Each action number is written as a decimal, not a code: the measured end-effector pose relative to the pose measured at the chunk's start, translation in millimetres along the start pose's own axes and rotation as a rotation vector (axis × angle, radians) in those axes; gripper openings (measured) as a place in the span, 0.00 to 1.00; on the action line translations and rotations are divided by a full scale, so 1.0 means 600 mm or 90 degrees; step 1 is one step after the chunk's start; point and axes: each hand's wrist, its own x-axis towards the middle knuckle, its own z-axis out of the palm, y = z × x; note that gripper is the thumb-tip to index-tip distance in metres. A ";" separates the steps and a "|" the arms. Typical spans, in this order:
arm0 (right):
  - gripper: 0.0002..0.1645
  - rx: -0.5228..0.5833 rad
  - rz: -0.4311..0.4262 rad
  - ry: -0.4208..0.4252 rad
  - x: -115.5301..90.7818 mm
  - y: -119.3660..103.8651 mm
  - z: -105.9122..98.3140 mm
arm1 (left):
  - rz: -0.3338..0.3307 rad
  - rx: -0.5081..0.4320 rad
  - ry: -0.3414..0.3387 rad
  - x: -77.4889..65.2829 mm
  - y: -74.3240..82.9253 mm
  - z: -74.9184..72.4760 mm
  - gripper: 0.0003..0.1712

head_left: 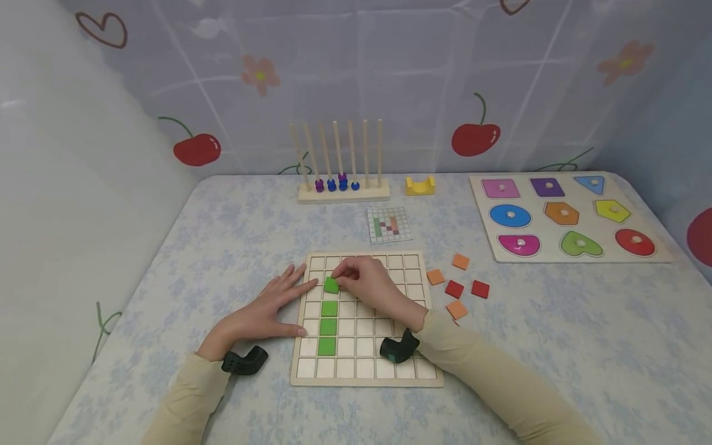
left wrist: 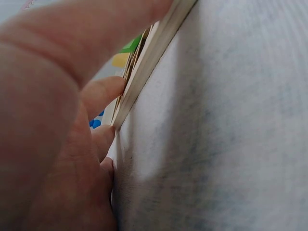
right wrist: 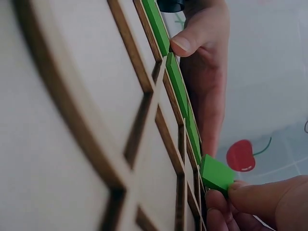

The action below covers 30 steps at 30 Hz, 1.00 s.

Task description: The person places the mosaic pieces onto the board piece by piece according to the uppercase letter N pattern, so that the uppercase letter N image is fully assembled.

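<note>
- Pinching a green square tile (head_left: 331, 284) in the right hand (head_left: 367, 281) — a narrow grip, between thumb and fingertips.
- Held over the second column from the left of a wooden grid board (head_left: 364, 368), beyond three green tiles (head_left: 328, 326) lying in that column; cannot tell whether touching the wood.
- Spreading the left hand (head_left: 262, 313) wide, with thumb and fingertips touching the board's left side.
- Scattered just right of the board, on the table (head_left: 233, 228): orange tiles (head_left: 460, 261) and red tiles (head_left: 454, 289).
- Lying between the board and the table's far edge: a pattern card (head_left: 389, 225) printed with coloured squares.
- Standing along the far edge: a wooden peg stand (head_left: 345, 195) with blue and purple beads (head_left: 343, 185) — and, just right of it, a yellow U-shaped block (head_left: 419, 189).
- Set near the far right corner: a knobbed shape puzzle (head_left: 542, 230).
</note>
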 end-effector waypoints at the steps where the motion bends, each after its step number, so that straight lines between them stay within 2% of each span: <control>1: 0.05 -0.006 -0.004 -0.003 -0.001 -0.001 -0.001 | 0.000 -0.001 0.000 0.000 0.000 0.000 0.52; 18: 0.06 -0.097 -0.020 -0.033 -0.001 -0.010 0.002 | 0.011 -0.001 0.002 0.001 0.000 -0.002 0.51; 24: 0.08 -0.045 -0.018 -0.035 -0.010 -0.005 -0.017 | 0.009 0.003 -0.001 0.001 0.001 -0.002 0.51; 30: 0.08 0.015 0.002 -0.004 -0.041 0.004 -0.074 | 0.007 0.002 0.001 0.001 0.001 -0.001 0.52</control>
